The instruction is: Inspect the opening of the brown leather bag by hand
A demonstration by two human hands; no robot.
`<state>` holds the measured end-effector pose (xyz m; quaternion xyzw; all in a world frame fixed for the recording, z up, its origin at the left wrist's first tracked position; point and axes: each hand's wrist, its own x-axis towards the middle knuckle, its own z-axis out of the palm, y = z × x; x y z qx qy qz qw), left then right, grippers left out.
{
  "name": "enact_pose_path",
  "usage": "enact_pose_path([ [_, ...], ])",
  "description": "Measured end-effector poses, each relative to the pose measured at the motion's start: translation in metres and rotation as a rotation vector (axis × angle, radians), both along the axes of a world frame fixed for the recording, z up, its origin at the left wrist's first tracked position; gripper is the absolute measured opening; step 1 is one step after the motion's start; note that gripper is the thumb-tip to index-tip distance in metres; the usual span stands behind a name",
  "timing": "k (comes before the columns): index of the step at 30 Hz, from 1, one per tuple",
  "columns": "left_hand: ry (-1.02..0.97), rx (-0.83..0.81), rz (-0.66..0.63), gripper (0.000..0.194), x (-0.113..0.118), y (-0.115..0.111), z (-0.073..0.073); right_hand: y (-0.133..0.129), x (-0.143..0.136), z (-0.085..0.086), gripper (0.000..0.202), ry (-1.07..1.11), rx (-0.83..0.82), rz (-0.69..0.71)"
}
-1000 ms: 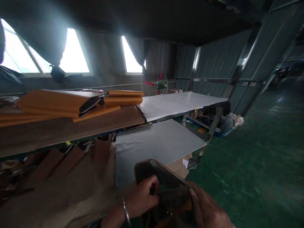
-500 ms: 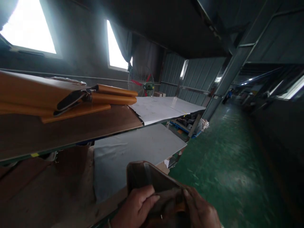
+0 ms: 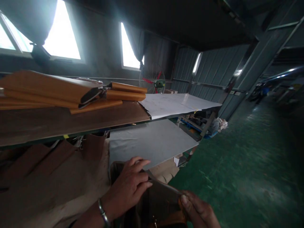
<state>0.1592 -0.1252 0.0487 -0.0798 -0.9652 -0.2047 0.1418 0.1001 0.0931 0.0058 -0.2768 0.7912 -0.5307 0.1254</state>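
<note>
At the bottom of the head view I hold a dark brown leather bag (image 3: 158,202) between both hands. My left hand (image 3: 129,185), with a metal bangle on its wrist, lies over the bag's top left edge with fingers spread across it. My right hand (image 3: 198,210) pinches the bag's right edge, where an orange lining shows. The bag sits at the near edge of a low grey-topped table (image 3: 152,139). Its lower part is cut off by the frame.
Brown leather pieces (image 3: 54,171) lie to the left on the low surface. An upper shelf (image 3: 71,122) carries stacked tan leather panels (image 3: 59,91) and a white sheet (image 3: 175,103). A red-bladed fan (image 3: 154,83) stands behind. Green floor (image 3: 249,158) stretches to the right.
My left hand has shifted from gripping the bag's middle up onto its top left edge, with the fingers spread. The bag has tilted lower and the camera has swung slightly left.
</note>
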Motion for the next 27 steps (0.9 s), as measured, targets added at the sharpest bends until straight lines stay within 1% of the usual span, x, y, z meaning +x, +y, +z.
enact_pose_path([
  [2, -0.029, -0.008, 0.020, 0.018, -0.001, 0.010, 0.002, 0.011, -0.004, 0.001, 0.036, -0.055, -0.006, 0.084],
  [4, -0.066, -0.026, 0.037, 0.018, -0.002, 0.022, 0.003, 0.022, -0.006, 0.003, 0.036, -0.126, -0.039, 0.131],
  [6, -0.106, -0.046, 0.044, 0.017, -0.003, 0.034, 0.003, 0.033, -0.007, 0.002, 0.037, -0.192, -0.088, 0.114],
  [9, -0.158, -0.037, 0.039, 0.020, -0.003, 0.051, -0.002, 0.050, -0.006, -0.006, 0.039, -0.266, -0.149, 0.039],
  [11, -0.214, 0.022, 0.054, 0.022, -0.002, 0.063, -0.006, 0.060, -0.006, -0.014, 0.041, -0.317, -0.170, -0.001],
  [13, -0.287, 0.121, 0.073, 0.022, 0.001, 0.075, -0.010, 0.071, -0.005, -0.021, 0.042, -0.363, -0.181, -0.028],
  [16, -0.337, 0.255, 0.097, 0.020, 0.008, 0.094, -0.016, 0.087, -0.004, -0.027, 0.041, -0.394, -0.171, -0.030],
  [19, -0.294, 0.282, 0.136, 0.019, 0.015, 0.110, -0.022, 0.100, -0.001, -0.024, 0.040, -0.355, -0.094, 0.040],
  [22, -0.229, 0.267, 0.164, 0.023, 0.020, 0.121, -0.029, 0.109, 0.003, -0.017, 0.035, -0.232, -0.025, 0.094],
  [25, -0.156, 0.230, 0.181, 0.026, 0.022, 0.127, -0.033, 0.115, 0.010, -0.010, 0.031, -0.093, 0.040, 0.102],
  [27, -0.115, 0.199, 0.189, 0.028, 0.021, 0.127, -0.032, 0.118, 0.013, -0.006, 0.031, -0.040, 0.097, 0.115],
])
